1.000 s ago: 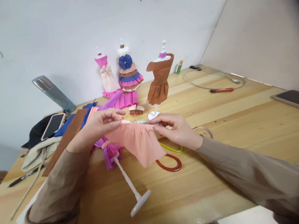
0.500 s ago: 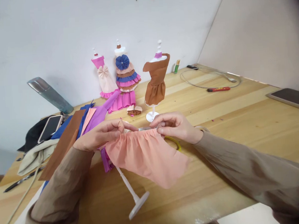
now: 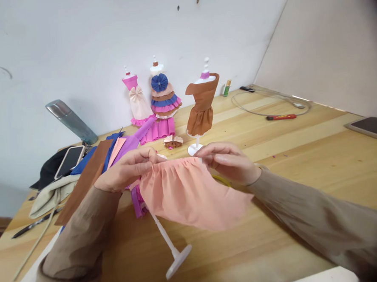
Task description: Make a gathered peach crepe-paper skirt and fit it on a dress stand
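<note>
A peach piece of gathered crepe paper hangs like a skirt between my hands, its pleated edge uppermost. My left hand pinches the left end of that edge. At the right end, my right hand has its fingers stretched out and the thumb drawn back, fingertips close to a small whitish bit at the paper's corner. Below the paper, a white dress-form stand slants down to its round base. Purple ruffled paper shows beside the stand's upper part, which is hidden. A yellow ring-shaped handle shows partly behind the paper.
Small dress forms in pink, layered ruffles and brown stand behind my hands. Paper strips, a phone and a pen lie left. At right are a looped cable, red-handled tool and dark-screened device.
My right thumb has drawn back from the paper's edge and its fingers have straightened. The skirt's loose right corner has swung outward and up. The whole view has shifted slightly.
</note>
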Demonstrator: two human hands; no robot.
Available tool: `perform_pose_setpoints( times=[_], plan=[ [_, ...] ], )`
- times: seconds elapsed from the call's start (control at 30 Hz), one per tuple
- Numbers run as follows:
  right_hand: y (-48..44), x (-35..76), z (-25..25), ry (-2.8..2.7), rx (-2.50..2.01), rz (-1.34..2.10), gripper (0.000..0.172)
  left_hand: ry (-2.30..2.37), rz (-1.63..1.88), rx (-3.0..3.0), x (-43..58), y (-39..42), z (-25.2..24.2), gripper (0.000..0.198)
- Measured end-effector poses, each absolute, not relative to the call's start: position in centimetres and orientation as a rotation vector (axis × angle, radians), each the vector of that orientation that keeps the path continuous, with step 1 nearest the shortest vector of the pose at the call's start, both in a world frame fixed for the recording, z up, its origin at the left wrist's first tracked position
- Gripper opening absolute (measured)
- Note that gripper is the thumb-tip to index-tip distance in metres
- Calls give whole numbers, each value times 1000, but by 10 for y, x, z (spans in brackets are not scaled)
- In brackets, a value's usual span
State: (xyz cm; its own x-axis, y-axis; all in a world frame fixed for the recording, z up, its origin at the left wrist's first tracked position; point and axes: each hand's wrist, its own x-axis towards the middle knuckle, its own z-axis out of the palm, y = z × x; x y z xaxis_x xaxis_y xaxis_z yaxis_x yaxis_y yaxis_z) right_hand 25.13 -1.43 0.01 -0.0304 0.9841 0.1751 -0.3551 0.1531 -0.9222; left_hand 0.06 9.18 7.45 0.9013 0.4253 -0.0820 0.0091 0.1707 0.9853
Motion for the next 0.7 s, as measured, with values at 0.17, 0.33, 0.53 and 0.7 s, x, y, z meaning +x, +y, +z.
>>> perform_pose_setpoints(
  times=[0.17, 0.33, 0.53, 0.7],
  plan=[
    [-15, 247, 2, -1151, -854, 1302, 30, 496, 298, 1462, -9, 96, 81, 24],
    [-7, 251, -5, -1237, -1145, 1080, 30, 487, 390, 1522, -20, 98, 92, 27],
    [-13, 256, 9, -1932, -1531, 718, 12, 630, 468, 1751, -29, 102, 103, 24],
    [-29, 250, 25, -2336, -1783, 573, 13, 616, 420, 1912, -27, 105, 103, 24]
  ],
)
